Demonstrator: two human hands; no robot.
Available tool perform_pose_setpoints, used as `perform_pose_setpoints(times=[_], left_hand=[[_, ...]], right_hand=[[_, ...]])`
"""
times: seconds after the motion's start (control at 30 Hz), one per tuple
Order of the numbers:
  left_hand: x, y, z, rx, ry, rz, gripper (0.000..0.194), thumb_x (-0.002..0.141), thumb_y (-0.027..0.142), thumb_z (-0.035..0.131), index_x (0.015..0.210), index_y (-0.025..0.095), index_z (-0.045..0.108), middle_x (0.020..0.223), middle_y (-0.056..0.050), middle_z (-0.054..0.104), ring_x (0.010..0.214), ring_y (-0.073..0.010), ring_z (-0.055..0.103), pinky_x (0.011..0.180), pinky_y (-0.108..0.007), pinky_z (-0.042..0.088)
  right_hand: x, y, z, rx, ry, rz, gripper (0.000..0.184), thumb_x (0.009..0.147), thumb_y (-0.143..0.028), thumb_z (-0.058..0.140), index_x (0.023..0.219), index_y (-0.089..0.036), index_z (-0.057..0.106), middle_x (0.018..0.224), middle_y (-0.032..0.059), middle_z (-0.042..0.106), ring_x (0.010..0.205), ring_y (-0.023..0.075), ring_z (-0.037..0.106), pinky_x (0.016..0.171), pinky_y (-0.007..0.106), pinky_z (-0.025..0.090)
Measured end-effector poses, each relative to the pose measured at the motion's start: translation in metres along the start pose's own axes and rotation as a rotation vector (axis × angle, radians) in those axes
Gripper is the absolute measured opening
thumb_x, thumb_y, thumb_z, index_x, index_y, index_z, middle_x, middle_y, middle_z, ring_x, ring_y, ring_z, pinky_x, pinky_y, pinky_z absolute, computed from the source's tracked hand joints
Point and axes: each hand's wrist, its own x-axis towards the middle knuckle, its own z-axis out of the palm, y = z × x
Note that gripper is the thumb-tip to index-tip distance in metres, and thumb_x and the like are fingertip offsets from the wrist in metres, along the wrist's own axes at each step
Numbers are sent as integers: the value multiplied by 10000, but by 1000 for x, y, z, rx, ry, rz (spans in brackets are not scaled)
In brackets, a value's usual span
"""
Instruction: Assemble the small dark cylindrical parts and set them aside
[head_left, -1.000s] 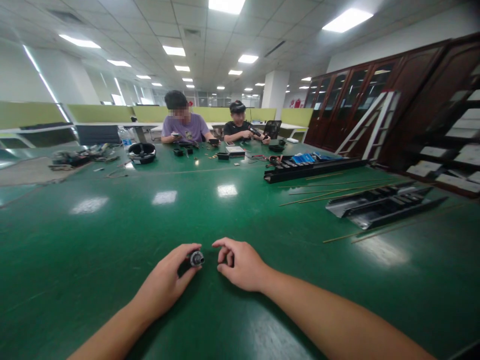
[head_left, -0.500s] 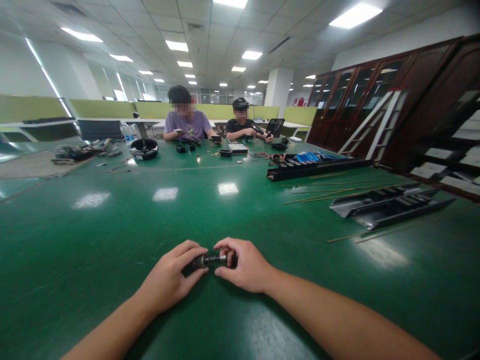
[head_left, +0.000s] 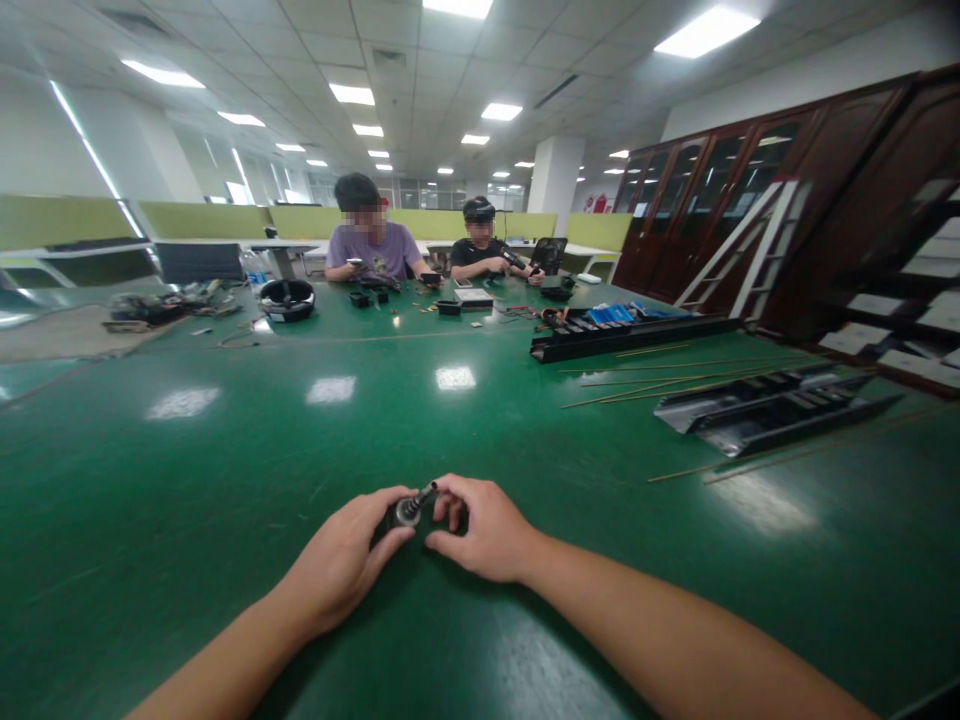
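Observation:
My left hand (head_left: 349,550) is closed around a dark cylindrical tool (head_left: 408,512) low over the near part of the green table (head_left: 360,440). The tool has a round grey collar and a thin ribbed shaft, which tilts up and to the right. Its exact kind cannot be made out, and the palm hides its rear. Close on the right is my right hand (head_left: 484,530), its fingers curled and the thumb apart from them. The index fingertip is beside the shaft's tip; whether they touch is unclear. Nothing shows between its thumb and fingers.
Black metal channels (head_left: 795,415) and thin rods (head_left: 637,392) lie to the right. Beyond them is a longer black rail (head_left: 637,335) with blue pieces. A black headset (head_left: 287,298) stands at far left. Two people sit across the table, handling small parts. A stepladder (head_left: 750,245) leans by the cabinets.
The tool's shaft has swung from pointing level to the right to pointing up and right. My left hand has turned slightly with it; the right hand has barely moved.

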Motion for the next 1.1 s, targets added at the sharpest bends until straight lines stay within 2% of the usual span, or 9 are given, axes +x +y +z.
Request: perform_pose_setpoints(times=[0.4,0.67,0.77,0.93,1.1], left_hand=[[2,1,-2,-141,-46,3,357,990,339,450,1321,219,393,1376,-125,557,1204,-218,588,1026,-422,493],[4,3,-5,-79,-30,80,423,982,279,461,1395,226,387,1403,-105,539,1225,-206,584,1046,-365,492],[1,4,-4,-70,-53,116,420,976,276,471,1385,217,397,1432,-113,515,1256,-212,562,1065,-367,480],[-2,12,-6,-85,-105,165,401,976,236,477,1365,225,380,1488,-138,444,1322,-209,497,1091,-389,454],[0,15,-9,-73,-86,277,349,961,188,505,1297,256,435,1522,-125,391,1389,-220,414,1108,-424,432]], right_hand=[[0,2,0,-55,-22,-20,393,722,-266,762,1094,-222,643,857,-12,686,670,132,601,672,256,464],[0,-2,-1,-24,-4,-51,417,742,-246,749,1144,-229,640,876,-11,670,636,117,576,646,245,452],[0,-2,-1,-4,31,-94,367,752,-264,753,1107,-218,675,853,-5,646,642,118,562,642,242,442],[-1,-4,-2,13,4,-196,393,699,-333,819,1055,-209,708,857,13,642,723,148,580,681,253,452],[-2,-7,-3,35,-48,-273,350,755,-306,773,1087,-228,695,987,42,665,905,187,618,829,285,476]])
